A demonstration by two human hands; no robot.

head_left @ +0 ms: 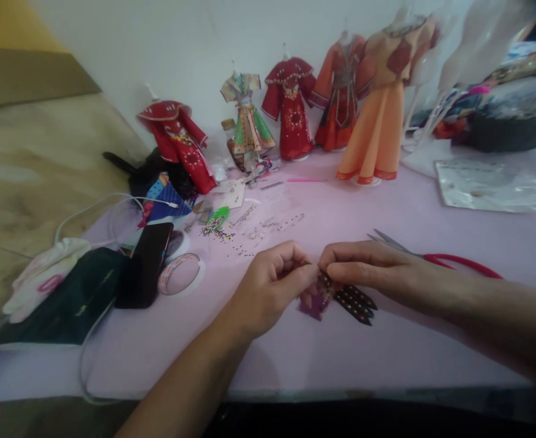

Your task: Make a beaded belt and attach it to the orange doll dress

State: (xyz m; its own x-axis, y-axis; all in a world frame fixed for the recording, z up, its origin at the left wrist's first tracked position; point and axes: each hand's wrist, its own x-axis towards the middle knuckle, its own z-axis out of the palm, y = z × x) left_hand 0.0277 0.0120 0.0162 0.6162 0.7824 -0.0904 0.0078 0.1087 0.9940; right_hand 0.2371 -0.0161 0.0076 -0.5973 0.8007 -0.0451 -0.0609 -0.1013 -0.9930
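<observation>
While the left hand pinches something I can't make out, the right hand, fingers closed, grips the dark beaded piece over the desk, scissors at its two o'clock.

Pale pink-lilac worktop. Purple cloth; blackish strips patterned with rows of light dots. Scissors with bright red handles and grey blades. Bright green dish; beads mixing yellow, black and white. 2 deep red dresses with pale flower-like patterns, 1 green-and-cream dress, 1 peach skirt hemmed in orange. Black phone; white tape roll with red marks; dark green bag.
</observation>
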